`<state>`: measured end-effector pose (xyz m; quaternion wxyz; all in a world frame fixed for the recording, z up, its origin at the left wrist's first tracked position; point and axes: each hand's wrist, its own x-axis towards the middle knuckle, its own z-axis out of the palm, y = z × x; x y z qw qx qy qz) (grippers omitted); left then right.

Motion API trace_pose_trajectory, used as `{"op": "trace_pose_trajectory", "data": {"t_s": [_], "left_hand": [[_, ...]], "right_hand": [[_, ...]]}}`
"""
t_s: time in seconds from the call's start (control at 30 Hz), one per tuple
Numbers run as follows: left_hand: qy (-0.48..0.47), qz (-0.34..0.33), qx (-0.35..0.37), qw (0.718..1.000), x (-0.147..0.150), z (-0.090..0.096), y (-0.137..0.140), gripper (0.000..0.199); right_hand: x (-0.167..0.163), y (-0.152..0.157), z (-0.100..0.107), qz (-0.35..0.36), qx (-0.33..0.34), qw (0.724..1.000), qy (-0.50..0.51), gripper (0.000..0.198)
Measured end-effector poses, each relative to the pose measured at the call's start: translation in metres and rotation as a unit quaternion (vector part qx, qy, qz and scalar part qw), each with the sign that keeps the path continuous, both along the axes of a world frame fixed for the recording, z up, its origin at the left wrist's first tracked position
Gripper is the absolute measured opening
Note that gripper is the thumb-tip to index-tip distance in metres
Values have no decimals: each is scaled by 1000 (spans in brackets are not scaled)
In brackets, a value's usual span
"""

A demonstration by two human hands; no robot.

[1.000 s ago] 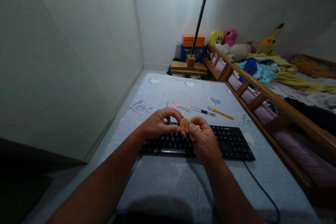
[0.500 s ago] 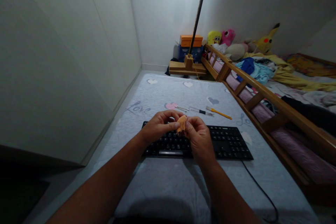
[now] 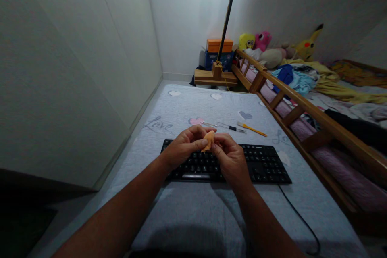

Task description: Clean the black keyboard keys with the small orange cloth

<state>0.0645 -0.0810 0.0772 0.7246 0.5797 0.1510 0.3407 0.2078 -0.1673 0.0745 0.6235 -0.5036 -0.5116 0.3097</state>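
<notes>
A small, soft-looking orange piece (image 3: 208, 141), perhaps cleaning putty or a scrap of cloth, is pinched between both hands; I cannot tell which it is. My left hand (image 3: 189, 145) grips it from the left with thumb and fingers. From the right, my right hand (image 3: 228, 154) closes on its edge. Both hands are above a black keyboard (image 3: 261, 165) that lies flat on the covered table, its middle keys partly hidden by them. Beyond the keyboard lie an orange-handled brush (image 3: 252, 129), a thin tool with a black grip (image 3: 232, 128) and slim metal tools (image 3: 209, 124).
A pale blue cloth with heart prints (image 3: 187, 107) covers the table. The keyboard's cable (image 3: 299, 219) runs off toward the near right. Along the right stands a wooden bed rail (image 3: 293, 96), with bedding and plush toys behind it. A white cabinet (image 3: 90, 68) is at left.
The orange piece has turned slightly between my fingers, and its lower end now looks more pointed. Both hands stay in nearly the same place.
</notes>
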Motion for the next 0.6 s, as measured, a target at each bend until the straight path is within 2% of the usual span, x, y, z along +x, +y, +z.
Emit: {"op": "trace_pose_trajectory", "data": {"t_s": [0.2, 0.3, 0.4, 0.47, 0.6], "left_hand": [[10, -16, -29, 999, 1, -5, 0, 26], [8, -8, -26, 1000, 2, -5, 0, 23], [1, -13, -41, 999, 3, -4, 0, 24], [-3, -14, -49, 999, 4, -4, 0, 23], [-5, -27, -52, 998, 5, -5, -1, 20]], "right_hand": [[2, 1, 4, 33, -40, 996, 73, 13], [5, 2, 5, 43, -45, 996, 65, 10], [9, 5, 5, 25, -12, 1000, -1, 5], [11, 8, 5, -23, 20, 996, -80, 2], [13, 11, 4, -120, 37, 968, -215, 6]]}}
